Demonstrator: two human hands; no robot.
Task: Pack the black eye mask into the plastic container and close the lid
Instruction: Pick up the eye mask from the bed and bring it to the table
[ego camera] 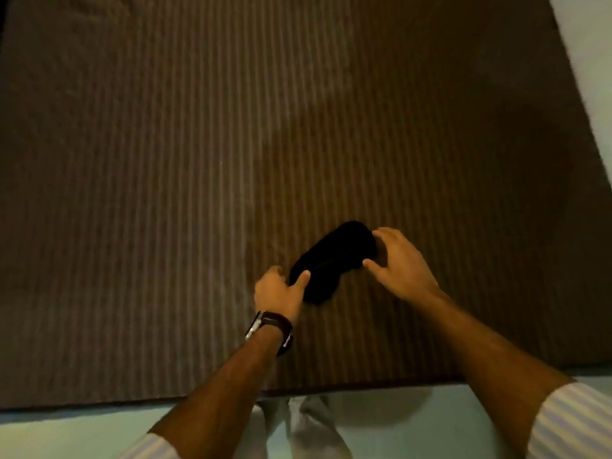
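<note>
The black eye mask [331, 260] lies slanted over the brown striped bed cover [198, 160], near its front edge. My left hand [280, 289], with a brown-strapped watch on the wrist, grips the mask's lower left end, thumb on top. My right hand [400, 263] pinches its upper right end between thumb and fingers. I cannot tell whether the mask rests on the cover or is lifted just above it. No plastic container is in view.
The striped cover fills most of the view. Pale floor [430, 422] runs along its front edge and past its right edge [592, 61]. My legs in light trousers [298, 425] stand at the front edge.
</note>
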